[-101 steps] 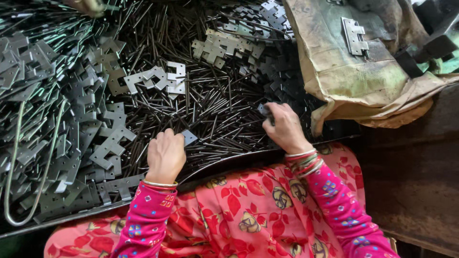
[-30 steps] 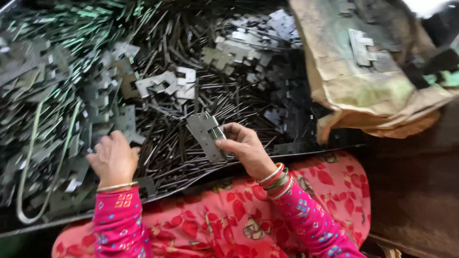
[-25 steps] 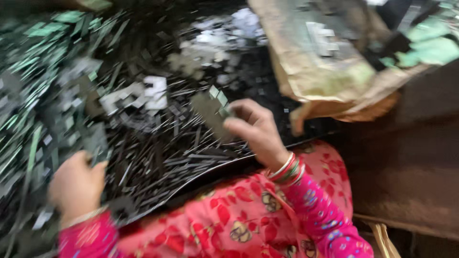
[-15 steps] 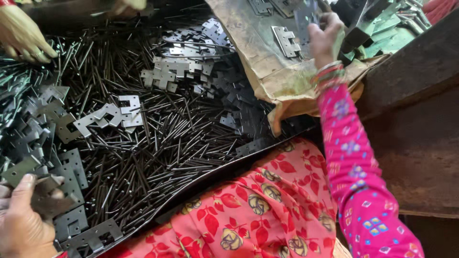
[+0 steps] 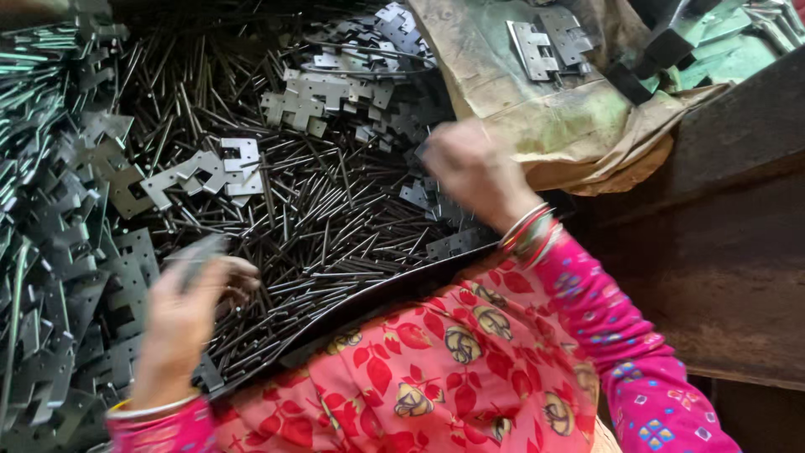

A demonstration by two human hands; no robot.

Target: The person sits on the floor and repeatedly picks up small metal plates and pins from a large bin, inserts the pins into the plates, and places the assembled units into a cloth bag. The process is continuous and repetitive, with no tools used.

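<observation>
The right hand (image 5: 474, 172) has swung back from the sack (image 5: 537, 109) to the pins (image 5: 335, 226), blurred, so I cannot tell its grip. The left hand (image 5: 189, 302) pinches a flat hinge plate (image 5: 197, 252) at the pile's near edge. Fingers should stay low and pick one pin cleanly.

Under your hands lies a dark, shallow metal tray (image 5: 381, 289), its raised edge running just beside your lap. Between your left hand (image 5: 180, 315) and right hand (image 5: 474, 172) it carries a thick heap of thin dark steel pins (image 5: 335, 226), with flat grey notched hinge plates (image 5: 84, 277) piled beyond your left hand. Just past your right hand, a crumpled, stained brown sack (image 5: 537, 109) holds two joined grey hinges (image 5: 549, 46).
</observation>
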